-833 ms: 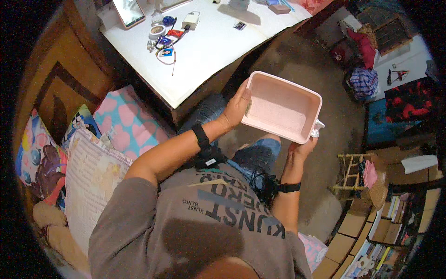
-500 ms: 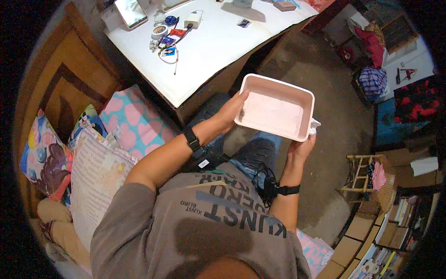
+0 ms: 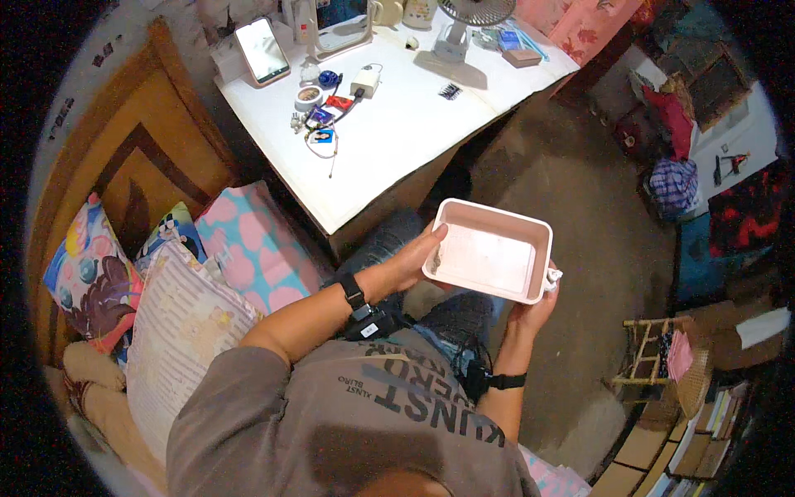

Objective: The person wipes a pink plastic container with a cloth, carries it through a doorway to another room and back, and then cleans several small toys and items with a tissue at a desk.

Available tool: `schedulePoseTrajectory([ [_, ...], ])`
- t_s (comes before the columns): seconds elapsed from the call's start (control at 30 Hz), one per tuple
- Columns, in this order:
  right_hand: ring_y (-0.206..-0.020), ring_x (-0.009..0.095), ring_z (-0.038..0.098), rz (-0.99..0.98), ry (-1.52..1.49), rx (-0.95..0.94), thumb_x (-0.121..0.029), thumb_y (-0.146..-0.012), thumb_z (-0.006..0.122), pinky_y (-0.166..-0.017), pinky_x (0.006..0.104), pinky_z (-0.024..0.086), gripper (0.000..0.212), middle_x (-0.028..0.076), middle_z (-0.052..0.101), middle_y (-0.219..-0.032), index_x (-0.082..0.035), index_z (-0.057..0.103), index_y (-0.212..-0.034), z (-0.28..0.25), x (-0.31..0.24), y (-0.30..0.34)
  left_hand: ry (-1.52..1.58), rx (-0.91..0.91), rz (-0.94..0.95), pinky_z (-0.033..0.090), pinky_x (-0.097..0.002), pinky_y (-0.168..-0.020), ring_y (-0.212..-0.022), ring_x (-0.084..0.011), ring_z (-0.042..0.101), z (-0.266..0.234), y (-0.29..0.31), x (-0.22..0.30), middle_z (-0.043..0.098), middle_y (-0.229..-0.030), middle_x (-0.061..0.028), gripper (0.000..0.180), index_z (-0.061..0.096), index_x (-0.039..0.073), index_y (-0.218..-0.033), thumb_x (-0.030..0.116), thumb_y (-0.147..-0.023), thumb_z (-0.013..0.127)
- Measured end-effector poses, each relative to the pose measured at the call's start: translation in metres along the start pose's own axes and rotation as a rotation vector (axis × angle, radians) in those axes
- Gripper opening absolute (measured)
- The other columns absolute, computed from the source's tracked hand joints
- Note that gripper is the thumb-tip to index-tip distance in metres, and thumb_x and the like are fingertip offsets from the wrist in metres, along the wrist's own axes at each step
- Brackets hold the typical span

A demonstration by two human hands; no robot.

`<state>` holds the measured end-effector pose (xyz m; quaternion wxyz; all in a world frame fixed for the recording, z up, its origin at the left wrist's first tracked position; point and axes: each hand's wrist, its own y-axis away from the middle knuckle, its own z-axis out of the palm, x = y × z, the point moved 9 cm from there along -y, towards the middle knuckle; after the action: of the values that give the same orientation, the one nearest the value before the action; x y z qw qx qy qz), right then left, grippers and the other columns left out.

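A pale pink rectangular plastic bin is held over my lap, tilted so its inside shows. A small dark smudge or bit of debris lies in its left corner; the rest of its floor looks bare. My left hand grips the left wall, thumb over the rim and fingers underneath. My right hand holds the right end from below. Between that hand and the bin's wall is a crumpled white wad, like tissue or cloth. Part of the right fingers is hidden behind the bin.
Ahead stands a white-topped table bearing a propped phone, a white charger, small trinkets, a mirror and a fan. Pillows lie at my left. To the right are a small wooden stool and bookshelves.
The view has tipped up, so more of the table's far side shows, with the fan and mirror. The bin sits lower in the picture, still in both hands.
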<state>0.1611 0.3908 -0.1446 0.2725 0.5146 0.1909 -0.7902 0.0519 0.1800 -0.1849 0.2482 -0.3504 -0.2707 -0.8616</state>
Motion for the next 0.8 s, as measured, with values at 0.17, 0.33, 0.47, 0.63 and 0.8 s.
schedulePoseTrajectory([
  [0.17,-0.097,0.021,0.065,0.004,0.046,0.004,-0.02,-0.1,0.044,-0.079,0.0326,0.056,0.028,0.012,0.063,-0.11,-0.001,0.056,-0.117,-0.032,0.025,-0.013,0.038,0.009,0.102,0.042,-0.0418,-0.105,-0.129,-0.0259,0.046,-0.003,-0.001,0.007,0.04,-0.144,-0.0127,0.059,0.019,0.012,-0.149,0.044,-0.103,0.035],
  [0.33,-0.092,0.02,0.064,0.006,0.048,0.049,-0.015,-0.097,0.05,-0.075,0.031,0.055,0.023,0.01,0.063,-0.107,-0.003,0.054,-0.117,-0.044,0.022,-0.012,0.027,-0.012,0.213,0.042,-0.0435,-0.106,-0.133,-0.0273,0.04,-0.011,-0.006,0.012,0.034,-0.148,-0.0138,0.062,0.013,0.014,-0.151,0.039,-0.102,0.041],
  [0.47,-0.088,0.018,0.063,-0.03,0.129,0.099,-0.006,-0.093,0.057,-0.072,0.0306,0.054,0.021,0.008,0.062,-0.104,-0.003,0.054,-0.114,-0.042,0.008,-0.005,0.024,0.092,0.242,0.04,-0.0407,-0.106,-0.135,-0.0257,0.036,-0.008,0.007,0.024,0.03,-0.151,-0.0112,0.067,0.007,0.02,-0.154,0.029,-0.101,0.047],
  [0.63,-0.085,0.017,0.064,-0.044,0.088,0.15,-0.003,-0.092,0.058,-0.07,0.029,0.054,0.019,0.008,0.064,-0.102,-0.001,0.057,-0.11,-0.042,0.008,-0.002,0.013,0.089,0.319,0.041,-0.0442,-0.104,-0.131,-0.0266,0.041,-0.015,0.006,0.022,0.035,-0.146,-0.0127,0.077,0.007,0.019,-0.154,0.03,-0.096,0.056],
  [0.8,-0.081,0.014,0.064,-0.067,0.074,0.063,0.0,-0.09,0.058,-0.065,0.0246,0.052,0.018,0.008,0.066,-0.097,0.0,0.063,-0.107,-0.032,0.0,0.0,0.056,0.103,0.289,0.03,-0.0396,-0.111,-0.135,-0.0242,0.035,-0.011,0.012,0.029,0.034,-0.147,-0.0111,0.073,0.012,0.015,-0.153,0.019,-0.095,0.056],
])
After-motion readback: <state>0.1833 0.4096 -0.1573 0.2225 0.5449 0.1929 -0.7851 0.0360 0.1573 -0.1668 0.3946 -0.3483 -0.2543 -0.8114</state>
